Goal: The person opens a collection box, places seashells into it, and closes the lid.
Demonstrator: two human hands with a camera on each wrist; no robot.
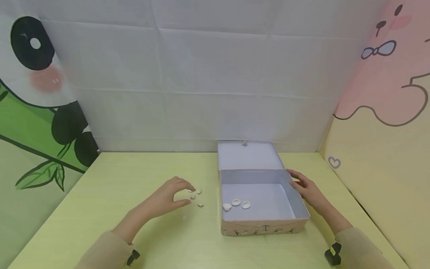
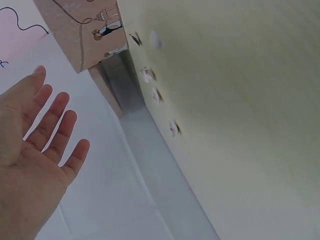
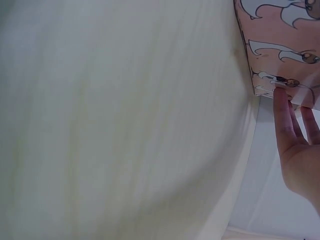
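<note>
An open box point(image 1: 265, 225), pinkish outside with printed figures and pale lilac inside, stands on the table with its lid point(image 1: 250, 156) tipped back. Inside it, toward the front left, lie three white shells point(image 1: 236, 202). My right hand point(image 1: 307, 189) rests on the box's right side, fingertips at the rim; the right wrist view shows fingers point(image 3: 283, 117) against the printed wall. Left of the box, my left hand point(image 1: 168, 196) hovers over several small whitish shell-like pieces point(image 1: 200, 204) on the table. Its fingers are spread and relaxed, with nothing between them in the left wrist view.
The pale yellow table point(image 1: 117, 179) backs onto a white cloth wall point(image 1: 201, 74). Side panels with cartoon prints stand at left and right. Another small pale piece point(image 1: 184, 217) lies nearer the front, below the left hand.
</note>
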